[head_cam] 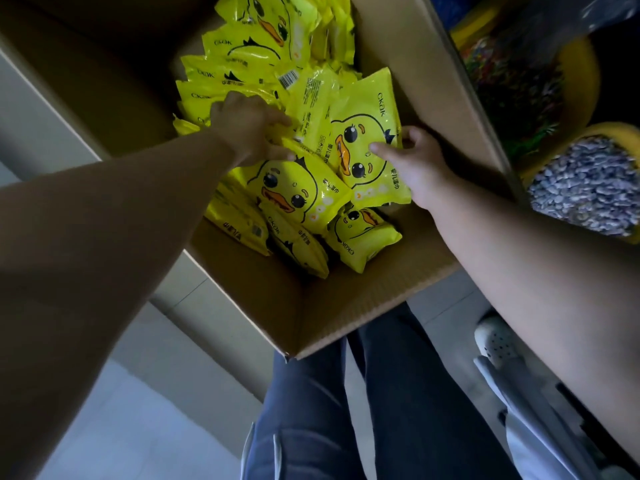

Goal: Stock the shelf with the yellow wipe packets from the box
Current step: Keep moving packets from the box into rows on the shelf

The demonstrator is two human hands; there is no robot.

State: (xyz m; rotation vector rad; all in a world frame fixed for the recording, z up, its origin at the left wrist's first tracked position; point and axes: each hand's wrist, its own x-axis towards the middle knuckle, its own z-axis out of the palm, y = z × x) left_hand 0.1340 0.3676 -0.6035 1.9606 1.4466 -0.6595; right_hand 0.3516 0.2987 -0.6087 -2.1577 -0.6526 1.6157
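Now both hands are down in the cardboard box (346, 306): the right hand (420, 168) pinches a glossy duck-print packet (367, 147), thumb on its face, long axis running away from the person. Meanwhile the left hand (249, 128) curls over the slippery yellow heap of packets (249, 64) just beside it.

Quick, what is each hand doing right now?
Left hand: grips packets in the box.
Right hand: pinches a duck packet, thumb on its front.
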